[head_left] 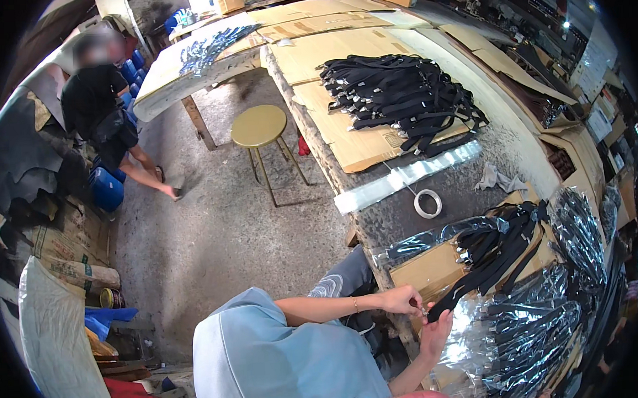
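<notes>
My left hand (pixel 402 300) is closed in a pinch at the metal-tipped end of a black strap (pixel 453 297). Close beside it, my right hand (pixel 436 334) grips the same strap near that end; the exact fitting between the fingers is too small to make out. The strap runs back toward a loose bunch of black straps with metal clips (pixel 502 237) lying on cardboard at the table's near part. Shiny clear plastic sleeves (pixel 531 325), some with dark straps inside, lie right of my hands.
A large heap of black straps (pixel 400 99) covers cardboard farther up the table. Between lie a clear plastic strip (pixel 407 177), a white tape roll (pixel 427 204) and a grey cloth (pixel 500 178). A round stool (pixel 259 127) stands left. Another person (pixel 97 102) walks at far left.
</notes>
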Tool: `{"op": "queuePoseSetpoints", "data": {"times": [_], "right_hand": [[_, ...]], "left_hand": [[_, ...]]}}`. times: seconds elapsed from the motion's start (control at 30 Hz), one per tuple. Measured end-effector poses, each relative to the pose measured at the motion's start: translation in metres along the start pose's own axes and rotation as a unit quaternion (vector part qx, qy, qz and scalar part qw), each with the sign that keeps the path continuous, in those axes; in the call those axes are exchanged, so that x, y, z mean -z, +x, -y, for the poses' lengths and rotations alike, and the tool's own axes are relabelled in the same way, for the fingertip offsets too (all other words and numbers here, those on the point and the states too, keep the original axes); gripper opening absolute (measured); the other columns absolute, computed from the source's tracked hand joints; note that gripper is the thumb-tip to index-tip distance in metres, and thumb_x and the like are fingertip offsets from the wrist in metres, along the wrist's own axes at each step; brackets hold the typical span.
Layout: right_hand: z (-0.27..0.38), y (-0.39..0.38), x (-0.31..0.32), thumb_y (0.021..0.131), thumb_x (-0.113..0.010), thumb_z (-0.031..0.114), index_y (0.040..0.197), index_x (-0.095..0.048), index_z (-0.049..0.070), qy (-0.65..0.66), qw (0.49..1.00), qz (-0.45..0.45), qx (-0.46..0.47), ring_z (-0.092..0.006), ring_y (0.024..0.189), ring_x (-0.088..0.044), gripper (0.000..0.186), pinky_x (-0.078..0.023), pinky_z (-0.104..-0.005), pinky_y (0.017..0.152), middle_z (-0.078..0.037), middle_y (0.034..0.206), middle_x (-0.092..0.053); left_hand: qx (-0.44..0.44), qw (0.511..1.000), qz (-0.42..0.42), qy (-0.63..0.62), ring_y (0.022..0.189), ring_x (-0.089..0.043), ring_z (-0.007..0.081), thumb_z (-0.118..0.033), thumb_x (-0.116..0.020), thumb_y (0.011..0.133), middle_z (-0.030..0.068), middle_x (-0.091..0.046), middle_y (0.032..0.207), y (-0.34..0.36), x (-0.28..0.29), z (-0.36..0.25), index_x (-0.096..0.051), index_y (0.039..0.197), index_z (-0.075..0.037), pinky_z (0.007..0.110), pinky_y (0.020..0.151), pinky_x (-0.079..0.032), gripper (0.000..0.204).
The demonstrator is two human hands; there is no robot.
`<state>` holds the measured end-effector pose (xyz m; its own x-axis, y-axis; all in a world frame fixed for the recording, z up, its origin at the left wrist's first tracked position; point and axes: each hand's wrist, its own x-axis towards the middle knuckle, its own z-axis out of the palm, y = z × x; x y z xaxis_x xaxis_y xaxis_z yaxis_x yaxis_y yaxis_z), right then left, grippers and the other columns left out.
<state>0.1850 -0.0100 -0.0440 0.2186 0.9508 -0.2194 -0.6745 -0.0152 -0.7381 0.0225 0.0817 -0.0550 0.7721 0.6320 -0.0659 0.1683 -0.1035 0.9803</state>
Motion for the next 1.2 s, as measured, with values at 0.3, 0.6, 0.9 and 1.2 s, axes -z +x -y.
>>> {"op": "queuePoseSetpoints", "data": {"times": [0.3,0.6,0.9,1.2], "right_hand": [[0.009,-0.003,-0.002,0.073,-0.07,-0.011,0.145,-0.022,0.012,-0.133,0.99,-0.036,0.021,-0.0177,0.093,-0.058,0.089,-0.047,-0.0284,0.081,-0.011,0.107,-0.058],[0.009,-0.001,-0.019,0.078,-0.066,-0.01,0.144,-0.024,0.009,-0.169,0.977,-0.097,0.09,-0.0153,0.086,-0.057,0.081,-0.046,-0.0258,0.078,-0.009,0.101,-0.058],[0.005,-0.007,-0.015,0.081,-0.065,-0.008,0.144,-0.026,0.013,-0.144,0.982,-0.1,0.063,-0.0157,0.089,-0.058,0.077,-0.049,-0.0265,0.074,-0.011,0.105,-0.058],[0.009,-0.004,-0.009,0.081,-0.067,-0.003,0.14,-0.029,0.007,-0.144,0.981,-0.106,0.07,-0.0157,0.084,-0.057,0.071,-0.05,-0.0272,0.072,-0.011,0.1,-0.057]], "left_hand": [[0.019,1.0,0.005,-0.001,0.068,-0.061,0.0117,-0.014,-0.07,0.079,0.0068,-0.068,0.074,-0.005,0.003,-0.014,-0.068,0.086,0.0,0.029,0.062,-0.048,0.016],[-0.001,1.0,-0.009,0.026,0.066,-0.063,0.0147,-0.016,-0.072,0.077,0.0083,-0.068,0.074,-0.005,-0.001,0.0,-0.07,0.088,-0.001,0.03,0.064,-0.05,0.019],[0.01,0.999,-0.007,0.035,0.07,-0.064,0.0127,-0.014,-0.072,0.078,0.0066,-0.07,0.078,-0.008,0.002,-0.008,-0.071,0.088,-0.001,0.028,0.068,-0.051,0.016],[0.033,0.999,-0.004,0.035,0.068,-0.063,0.0152,-0.014,-0.074,0.075,0.0091,-0.068,0.074,0.0,-0.008,-0.016,-0.07,0.087,0.0,0.03,0.066,-0.05,0.019]]}}
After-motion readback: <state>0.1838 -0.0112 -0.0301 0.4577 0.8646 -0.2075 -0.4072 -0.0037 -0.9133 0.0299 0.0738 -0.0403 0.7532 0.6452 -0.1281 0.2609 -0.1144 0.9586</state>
